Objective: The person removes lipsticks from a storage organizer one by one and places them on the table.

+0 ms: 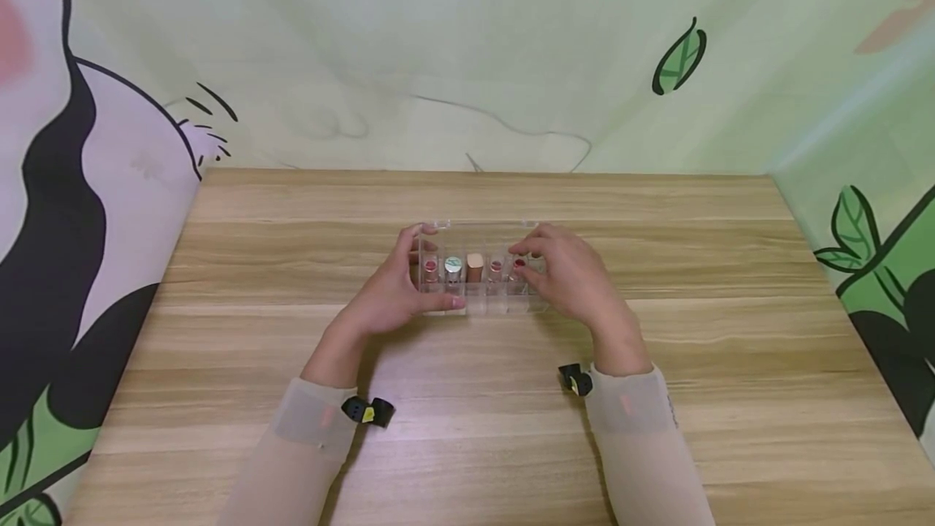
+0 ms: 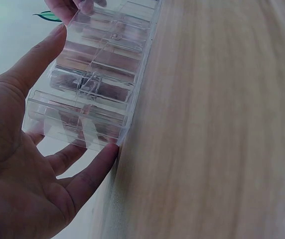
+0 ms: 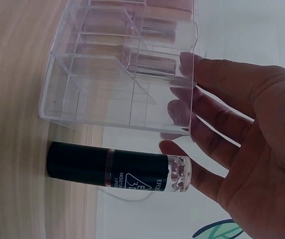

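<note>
A clear lipstick organizer (image 1: 475, 299) stands on the table with a row of several lipsticks in its slots. Among them are a silver-topped lipstick (image 1: 453, 265) and a bronze lipstick (image 1: 475, 268). My left hand (image 1: 387, 291) grips the organizer's left end, thumb along the front and fingers round the side and back. At the right end my right hand (image 1: 577, 274) reaches over the slots, its thumb and fingertips pinching the top of a clear-capped lipstick (image 3: 152, 65). Outside the organizer's right end, a black lipstick tube (image 3: 107, 167) with a clear faceted end stands upright near the little finger.
The wood-grain table (image 1: 467, 445) spreads around the organizer and ends at a printed cloth backdrop (image 1: 467, 39) with leaf drawings. Small black devices (image 1: 368, 411) sit at both sleeve cuffs.
</note>
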Motion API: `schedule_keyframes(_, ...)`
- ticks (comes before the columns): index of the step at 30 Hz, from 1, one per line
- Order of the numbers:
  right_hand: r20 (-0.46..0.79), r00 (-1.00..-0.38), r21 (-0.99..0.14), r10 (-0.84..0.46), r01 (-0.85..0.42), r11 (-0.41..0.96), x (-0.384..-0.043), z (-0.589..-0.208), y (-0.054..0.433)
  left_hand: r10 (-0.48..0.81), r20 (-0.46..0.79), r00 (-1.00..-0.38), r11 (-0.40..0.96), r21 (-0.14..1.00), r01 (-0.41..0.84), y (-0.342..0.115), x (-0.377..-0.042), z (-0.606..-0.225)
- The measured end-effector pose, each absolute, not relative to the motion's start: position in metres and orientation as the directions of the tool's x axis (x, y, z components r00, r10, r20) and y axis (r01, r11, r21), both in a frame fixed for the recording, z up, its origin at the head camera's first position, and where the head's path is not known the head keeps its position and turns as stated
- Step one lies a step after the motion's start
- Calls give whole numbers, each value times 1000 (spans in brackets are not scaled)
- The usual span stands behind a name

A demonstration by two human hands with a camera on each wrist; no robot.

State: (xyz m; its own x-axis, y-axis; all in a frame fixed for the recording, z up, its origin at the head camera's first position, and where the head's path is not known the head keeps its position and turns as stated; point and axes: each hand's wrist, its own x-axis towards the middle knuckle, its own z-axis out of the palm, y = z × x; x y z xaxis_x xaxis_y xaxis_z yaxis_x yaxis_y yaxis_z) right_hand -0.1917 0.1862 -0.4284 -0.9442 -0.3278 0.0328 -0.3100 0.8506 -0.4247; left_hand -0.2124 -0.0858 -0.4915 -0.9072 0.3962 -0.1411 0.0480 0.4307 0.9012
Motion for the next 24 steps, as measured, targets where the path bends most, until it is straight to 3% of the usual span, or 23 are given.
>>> schedule_keyframes(24,39,-947,-455,-317,-300,839,-191,-423,189,392,-146,-908,434,900,43,-85,-212,-491)
